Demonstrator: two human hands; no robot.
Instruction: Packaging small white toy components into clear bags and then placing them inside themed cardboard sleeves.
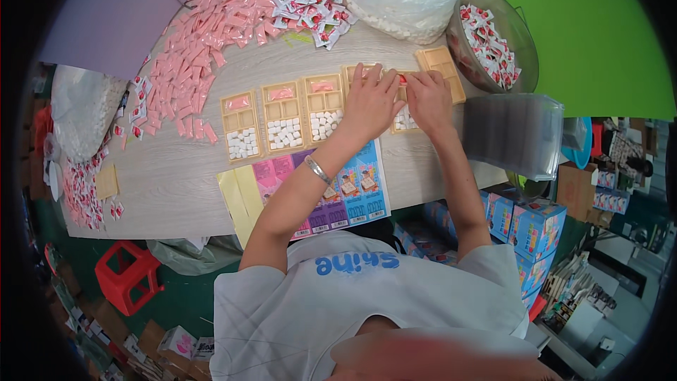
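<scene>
A row of beige compartment trays [271, 109] crosses the table in front of me. The trays on the left each hold a pink packet [282, 93] in the far compartment and small white marshmallow-like pieces [285, 132] in the near one. My left hand [372, 104] lies palm down over the fourth tray, fingers stretched out and slightly apart. Over the fifth tray, my right hand [430, 102] has bent fingers closed on a small red sachet [403, 80], close to the left index finger. Both hands partly hide those trays and their contents.
Pink packets [187, 70] and strawberry-printed sachets [310, 3] are heaped at the far left. At the back are a clear bag of white pieces [409, 0] and a bowl [525, 46] of sachets. Clear plastic containers [513, 134] stand right; printed card sheets [268, 173] lie nearest me.
</scene>
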